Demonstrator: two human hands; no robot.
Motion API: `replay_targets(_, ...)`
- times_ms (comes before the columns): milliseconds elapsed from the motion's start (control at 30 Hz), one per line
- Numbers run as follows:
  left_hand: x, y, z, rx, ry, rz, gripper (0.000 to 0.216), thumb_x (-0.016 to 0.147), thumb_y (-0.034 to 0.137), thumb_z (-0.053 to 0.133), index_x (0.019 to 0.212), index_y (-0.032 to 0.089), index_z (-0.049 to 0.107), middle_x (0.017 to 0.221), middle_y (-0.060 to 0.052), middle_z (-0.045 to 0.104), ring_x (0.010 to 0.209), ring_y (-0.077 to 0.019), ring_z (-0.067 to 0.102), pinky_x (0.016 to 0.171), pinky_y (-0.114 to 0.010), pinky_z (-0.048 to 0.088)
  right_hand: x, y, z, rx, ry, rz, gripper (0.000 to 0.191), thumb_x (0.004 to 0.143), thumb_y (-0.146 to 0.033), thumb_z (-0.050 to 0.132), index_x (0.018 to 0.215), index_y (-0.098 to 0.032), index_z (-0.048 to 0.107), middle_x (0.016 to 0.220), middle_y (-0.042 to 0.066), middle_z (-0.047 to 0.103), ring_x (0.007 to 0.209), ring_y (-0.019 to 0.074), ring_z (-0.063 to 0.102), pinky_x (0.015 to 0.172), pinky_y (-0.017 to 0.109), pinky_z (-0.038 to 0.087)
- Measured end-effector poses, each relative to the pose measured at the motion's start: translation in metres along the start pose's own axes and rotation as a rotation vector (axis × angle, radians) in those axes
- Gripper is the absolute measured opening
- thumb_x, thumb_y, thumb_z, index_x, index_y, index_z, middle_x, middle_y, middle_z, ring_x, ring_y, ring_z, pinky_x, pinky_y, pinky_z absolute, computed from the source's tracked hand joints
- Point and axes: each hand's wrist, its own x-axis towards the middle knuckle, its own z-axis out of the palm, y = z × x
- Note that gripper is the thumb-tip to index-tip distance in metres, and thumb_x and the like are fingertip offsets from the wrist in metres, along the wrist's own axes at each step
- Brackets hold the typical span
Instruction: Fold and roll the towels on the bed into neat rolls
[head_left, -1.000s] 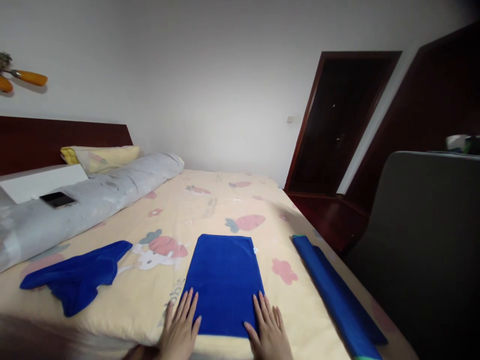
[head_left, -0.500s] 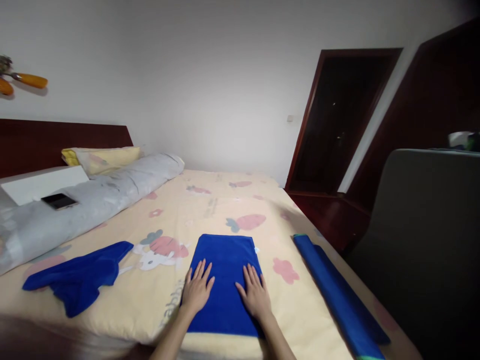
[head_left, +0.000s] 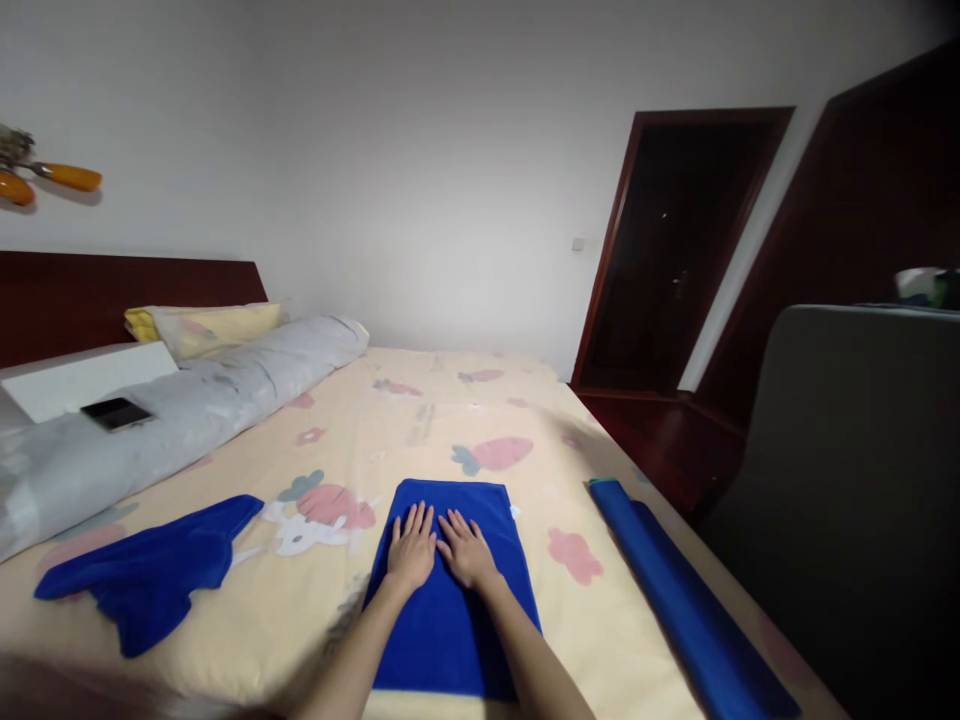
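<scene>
Blue cloth [head_left: 450, 635], both hands [head_left: 412, 552] [head_left: 468, 554] palm-down on it, fingers [head_left: 428, 521] outstretched

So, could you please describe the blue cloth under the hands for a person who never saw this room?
Find the carrot-patterned bed, then the middle of its near edge. There lies the blue cloth, beneath the left hand and right hand. It is flat and four-sided, unlike the crumpled blue piece to its left and the long blue strip to its right.
</scene>
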Motion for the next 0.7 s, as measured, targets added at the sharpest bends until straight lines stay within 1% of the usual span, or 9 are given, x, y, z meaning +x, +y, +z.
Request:
replay_targets(100, 0.008, -0.005, -0.002, -0.019, -0.046, -0.035, 0.056, 0.098, 0.039, 0.023, 0.151, 0.02, 0.027, 0.159, -0.009, 0.023, 0.146, -0.0247, 0.02, 0.116, -0.052, 0.021, 0.007, 0.026, 0.0, -0.029, 0.006, 0.117, 0.058, 0.098, -0.051, 0.025, 0.148, -0.022, 0.034, 0.158, 0.008, 0.025, 0.147, 0.0219, 0.018, 0.118, 0.046, 0.014)
replay_targets(233, 0.012, -0.02, -0.002, -0.036, -0.079, -0.029, 0.057, 0.098, 0.046, 0.022, 0.151, 0.026, 0.026, 0.16, -0.006, 0.02, 0.147, -0.0232, 0.018, 0.116, -0.053, 0.019, -0.001, 0.069, -0.008, -0.064, 0.028, 0.308, 0.065, 0.097, -0.054, 0.023, 0.15, -0.017, 0.027, 0.159, 0.011, 0.02, 0.147, 0.0245, 0.015, 0.118, 0.05, 0.012)
replay_targets(300, 0.014, -0.026, -0.001, -0.037, -0.074, -0.019, 0.056, 0.098, 0.046, 0.021, 0.151, 0.027, 0.026, 0.16, -0.006, 0.02, 0.147, -0.0229, 0.018, 0.116, -0.054, 0.019, -0.006, 0.08, -0.011, -0.074, 0.036, 0.373, 0.069, 0.096, -0.055, 0.023, 0.15, -0.012, 0.025, 0.158, 0.015, 0.022, 0.147, 0.0265, 0.017, 0.117, 0.052, 0.012)
replay_targets(367, 0.018, -0.025, 0.0, -0.032, -0.066, -0.026, 0.056, 0.098, 0.043, 0.02, 0.151, 0.025, 0.028, 0.159, -0.008, 0.021, 0.147, -0.0245, 0.019, 0.115, -0.056, 0.02, -0.006, 0.08, -0.013, -0.08, 0.056, 0.409, 0.072, 0.096, -0.054, 0.022, 0.149, -0.006, 0.025, 0.156, 0.02, 0.021, 0.146, 0.03, 0.017, 0.117, 0.055, 0.01)
replay_targets(433, 0.023, -0.019, 0.002, -0.031, -0.052, -0.021, 0.057, 0.098, 0.039, 0.019, 0.151, 0.02, 0.028, 0.159, -0.011, 0.021, 0.147, -0.0253, 0.019, 0.115, -0.057, 0.019, -0.001, 0.069, -0.012, -0.076, 0.084, 0.384, 0.069, 0.097, -0.049, 0.021, 0.149, -0.003, 0.024, 0.157, 0.021, 0.018, 0.147, 0.0315, 0.013, 0.116, 0.057, 0.007)
replay_targets(467, 0.027, -0.014, 0.004, -0.032, -0.045, -0.008, 0.056, 0.098, 0.037, 0.019, 0.151, 0.019, 0.027, 0.159, -0.011, 0.021, 0.147, -0.0245, 0.018, 0.116, -0.055, 0.018, 0.003, 0.062, -0.011, -0.067, 0.092, 0.337, 0.065, 0.097, -0.044, 0.021, 0.149, -0.005, 0.025, 0.157, 0.019, 0.017, 0.147, 0.0299, 0.012, 0.117, 0.055, 0.007)
replay_targets(533, 0.034, -0.002, 0.008, -0.038, -0.035, 0.035, 0.056, 0.098, 0.032, 0.019, 0.152, 0.018, 0.024, 0.16, -0.008, 0.02, 0.147, -0.0216, 0.017, 0.117, -0.05, 0.018, 0.012, 0.044, -0.007, -0.039, 0.08, 0.194, 0.057, 0.097, -0.034, 0.024, 0.15, -0.014, 0.029, 0.158, 0.01, 0.019, 0.148, 0.0228, 0.013, 0.118, 0.046, 0.012)
replay_targets(600, 0.041, 0.007, 0.014, -0.044, -0.041, 0.079, 0.056, 0.097, 0.027, 0.019, 0.152, 0.019, 0.025, 0.16, -0.006, 0.021, 0.147, -0.0188, 0.017, 0.118, -0.046, 0.02, 0.02, 0.029, -0.003, -0.008, 0.047, 0.069, 0.055, 0.095, -0.026, 0.027, 0.15, -0.021, 0.03, 0.158, 0.003, 0.025, 0.146, 0.0161, 0.019, 0.117, 0.037, 0.018)
replay_targets(700, 0.052, 0.011, 0.022, -0.051, -0.06, 0.107, 0.055, 0.096, 0.026, 0.021, 0.15, 0.02, 0.03, 0.159, -0.005, 0.025, 0.147, -0.0182, 0.019, 0.117, -0.044, 0.022, 0.028, 0.022, 0.001, 0.006, 0.011, 0.02, 0.057, 0.094, -0.024, 0.028, 0.15, -0.021, 0.027, 0.156, 0.003, 0.029, 0.145, 0.0144, 0.023, 0.116, 0.036, 0.022)
